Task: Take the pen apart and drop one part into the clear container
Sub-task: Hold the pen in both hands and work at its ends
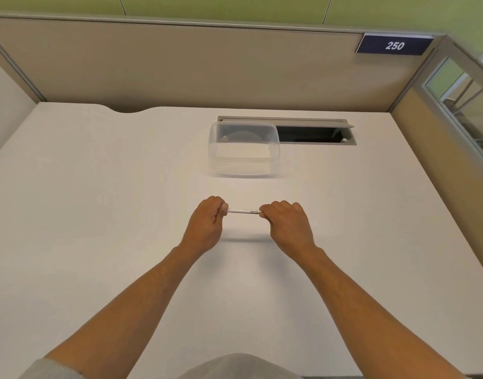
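Left hand (207, 220): closed, pinching the left end of the pen, knuckles up, lifted off the worktop (98, 214).
Pen (243, 211): white, slim, printed lettering toward its right end; bridging the gap between the hands, both tips buried in the grips.
Pen axis: straight across, left to right, level with the knuckles, square to both forearms.
Pen height: clear of the worktop, going by the thin shadow lying nearer the body than the hands.
Right hand (288, 224): closed too, clamped on the right end, mirror image of the other.
Parts: no seam or gap visible between the hands; looking like one piece, not yet apart.
Clear container (244, 149): open-topped, no lid in view, nothing seen inside; standing beyond the hands, dead ahead of the pen's middle, well apart from both.
Nearer hand: too close to call; roughly equal reach from either side.
Likely call: pulling or twisting along that left-right line, then carrying one end forward over the rim.
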### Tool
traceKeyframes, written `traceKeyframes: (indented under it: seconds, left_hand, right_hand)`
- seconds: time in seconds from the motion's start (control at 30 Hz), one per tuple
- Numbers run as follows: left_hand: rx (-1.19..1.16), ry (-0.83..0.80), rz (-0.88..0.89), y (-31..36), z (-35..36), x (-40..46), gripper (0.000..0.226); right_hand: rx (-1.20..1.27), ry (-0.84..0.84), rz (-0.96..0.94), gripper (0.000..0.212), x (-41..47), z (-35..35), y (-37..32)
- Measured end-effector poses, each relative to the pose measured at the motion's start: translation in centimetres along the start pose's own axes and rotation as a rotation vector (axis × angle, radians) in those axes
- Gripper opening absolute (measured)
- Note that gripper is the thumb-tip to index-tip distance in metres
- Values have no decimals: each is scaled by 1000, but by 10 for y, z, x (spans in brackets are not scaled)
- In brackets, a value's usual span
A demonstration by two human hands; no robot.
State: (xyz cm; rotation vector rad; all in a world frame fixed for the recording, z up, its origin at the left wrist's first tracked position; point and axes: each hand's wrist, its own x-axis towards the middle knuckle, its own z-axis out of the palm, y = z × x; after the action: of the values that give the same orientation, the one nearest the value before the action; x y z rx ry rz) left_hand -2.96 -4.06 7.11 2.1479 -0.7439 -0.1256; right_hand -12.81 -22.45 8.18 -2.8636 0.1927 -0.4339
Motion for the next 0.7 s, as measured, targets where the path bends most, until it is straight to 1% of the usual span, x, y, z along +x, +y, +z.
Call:
traceKeyframes:
  seconds: [0.13,0.3,0.43,0.5,0.6,0.67,0.7]
  left_hand:
    - [-21,8,-52,7,3,-1,26]
    - [-19,-28,-178,12,4,0,33]
    - [-47,-93,-291,13,5,1,46]
    - [-103,-129,-367,11,4,3,47]
    - [-271,-160,-457,10,3,4,48]
    - [-316,-148,-448,9,1,4,51]
    - [-328,-139,-426,8,0,3,49]
  right_hand:
    - [-20,22,-10,19,-2,0,1]
    - [-37,31,-34,18,-4,0,4]
    - [-30,26,-48,14,-6,0,7]
    - [-14,26,-46,10,-7,1,7]
    - [22,13,-41,6,-7,1,7]
    - [36,-2,-32,6,-7,1,8]
    - [42,-9,-26,6,-7,1,9]
